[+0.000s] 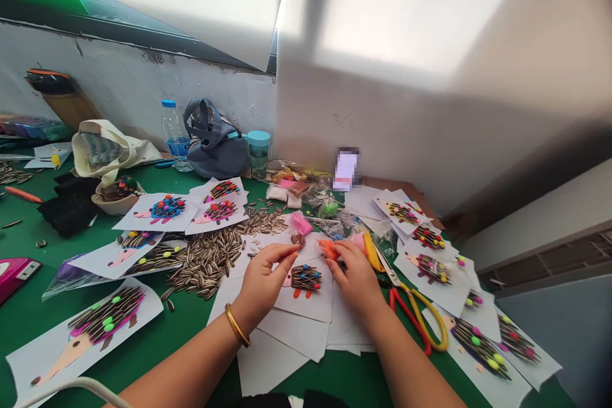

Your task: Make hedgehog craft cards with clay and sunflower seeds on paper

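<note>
head view: the seed-backed hedgehog picture (pixel 306 277) lies on white paper between the two wrists, orange feet toward the person. just above it, the left hand (pixel 265 284) pinches thumb and forefinger together, seemingly on an orange bit (pixel 296 255); the right hand (pixel 356 277) has its fingertips closed on orange clay (pixel 327 247). i'd keep that pinch light, since clay this soft probably flattens easily, and hold both palms off the seeds. a brown lump (pixel 297 240) sits beyond the fingertips, loose sunflower seeds (pixel 208 261) to the left, scissors (pixel 389 273) to the right.
</note>
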`<state>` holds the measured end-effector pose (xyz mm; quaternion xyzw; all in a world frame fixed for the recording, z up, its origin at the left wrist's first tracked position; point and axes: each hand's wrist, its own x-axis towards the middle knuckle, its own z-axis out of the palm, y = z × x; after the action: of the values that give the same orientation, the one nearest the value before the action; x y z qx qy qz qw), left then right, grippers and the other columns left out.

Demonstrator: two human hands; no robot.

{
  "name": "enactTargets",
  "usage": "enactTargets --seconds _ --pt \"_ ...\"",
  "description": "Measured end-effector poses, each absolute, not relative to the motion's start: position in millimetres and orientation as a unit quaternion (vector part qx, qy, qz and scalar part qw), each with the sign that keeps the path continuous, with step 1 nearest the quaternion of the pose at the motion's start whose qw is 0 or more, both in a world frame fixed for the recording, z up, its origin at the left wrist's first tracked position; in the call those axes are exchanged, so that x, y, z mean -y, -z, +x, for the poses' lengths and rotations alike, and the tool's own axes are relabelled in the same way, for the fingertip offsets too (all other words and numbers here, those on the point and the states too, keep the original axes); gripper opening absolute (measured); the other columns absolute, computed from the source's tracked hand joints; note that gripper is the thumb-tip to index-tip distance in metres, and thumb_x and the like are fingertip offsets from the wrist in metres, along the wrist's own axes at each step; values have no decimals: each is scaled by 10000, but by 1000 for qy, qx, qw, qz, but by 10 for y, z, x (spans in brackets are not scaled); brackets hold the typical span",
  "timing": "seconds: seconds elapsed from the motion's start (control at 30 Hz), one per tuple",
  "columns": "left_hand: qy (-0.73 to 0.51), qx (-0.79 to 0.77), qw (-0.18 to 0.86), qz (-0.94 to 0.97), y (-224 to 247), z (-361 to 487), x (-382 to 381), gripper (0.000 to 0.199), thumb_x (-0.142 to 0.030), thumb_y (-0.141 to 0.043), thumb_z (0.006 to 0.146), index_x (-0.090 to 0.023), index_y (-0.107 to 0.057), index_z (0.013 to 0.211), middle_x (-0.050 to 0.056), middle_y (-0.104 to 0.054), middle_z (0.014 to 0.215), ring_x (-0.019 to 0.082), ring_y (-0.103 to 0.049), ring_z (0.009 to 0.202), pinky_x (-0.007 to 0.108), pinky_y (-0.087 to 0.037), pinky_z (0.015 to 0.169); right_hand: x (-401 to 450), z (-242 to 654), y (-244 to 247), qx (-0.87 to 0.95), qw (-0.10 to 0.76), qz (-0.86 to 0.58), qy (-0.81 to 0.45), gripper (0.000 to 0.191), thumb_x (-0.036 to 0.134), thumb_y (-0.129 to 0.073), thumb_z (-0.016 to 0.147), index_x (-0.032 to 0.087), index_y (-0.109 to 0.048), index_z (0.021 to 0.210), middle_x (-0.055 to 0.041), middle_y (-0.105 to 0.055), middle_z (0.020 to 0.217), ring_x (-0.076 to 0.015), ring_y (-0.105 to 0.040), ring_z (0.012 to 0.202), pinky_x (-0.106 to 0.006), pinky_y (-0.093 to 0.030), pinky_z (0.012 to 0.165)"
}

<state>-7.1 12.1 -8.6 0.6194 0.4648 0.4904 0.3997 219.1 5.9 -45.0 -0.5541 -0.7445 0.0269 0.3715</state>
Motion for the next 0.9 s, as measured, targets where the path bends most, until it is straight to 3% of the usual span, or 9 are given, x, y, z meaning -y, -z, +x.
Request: enactTargets --seconds 0.13,0.23,0.37,0.5,0.63,0.77,0.83,0.9 --pt "-477 -458 491 568 97 -61 -112 234 -423 -671 803 -197 -703 859 31 -687 825 174 -624 737 286 -512 658 -55 2184 463 755 315 -573 49 253 256 -537 929 211 -662 1144 -121 -643 1219 -317 -568 1129 -535 -460 943" --pt "-473 -439 526 554 75 -57 -87 324 -500 -675 786 -181 -632 745 -11 -591 659 134 -530 606 255 -451 583 4 2141 344 753 338 -562 51 271 227 -535 924 229 -659 1165 -98 -645 1194 -296 -562 1118 -527 -438 964" --pt "-451 -414 562 555 19 -16 -34 408 -556 -610 828 -163 -639 719 9 -592 667 149 -536 654 269 -444 639 141 2011 160 764 407 -501 6 254 206 -532 935 226 -657 1155 -85 -647 1084 -245 -575 1019 -461 -459 924" --pt "-427 -396 623 522 6 38 16 360 -522 -675 796 -164 -646 764 6 -606 693 148 -535 652 270 -432 638 299 1814 75 780 441 -442 -41 258 219 -584 927 227 -641 1178 -74 -632 1005 -227 -565 946 -413 -471 838" --pt "-400 -381 624 552 40 47 43 459 -596 -668 774 -144 -670 696 28 -611 677 161 -524 676 274 -409 654 389 1682 53 773 453 -436 -80 210 265 -636 910 233 -666 1115 -52 -621 909 -209 -556 851 -377 -467 754" --pt "-401 -374 629 551 55 60 79 513 -626 -616 809 -135 -689 679 41 -613 690 168 -535 701 282 -415 693 405 1665 31 754 485 -433 -95 168 194 -640 898 242 -679 1055 -40 -614 876 -195 -553 827 -355 -462 724" --pt "-422 -363 681 475 38 84 103 509 -625 -562 852 -141 -711 801 56 -644 777 185 -573 782 291 -440 759 405 1651 19 753 494 -425 -90 198 150 -630 892 242 -670 1063 -42 -624 893 -195 -555 839 -361 -464 739" --pt "-440 -324 767 337 5 112 122 542 -626 -458 908 -152 -698 1013 96 -673 991 221 -601 963 325 -455 886 405 1607 17 762 493 -410 -87 216 116 -605 893 234 -659 1066 -45 -643 915 -198 -562 858 -373 -469 768"
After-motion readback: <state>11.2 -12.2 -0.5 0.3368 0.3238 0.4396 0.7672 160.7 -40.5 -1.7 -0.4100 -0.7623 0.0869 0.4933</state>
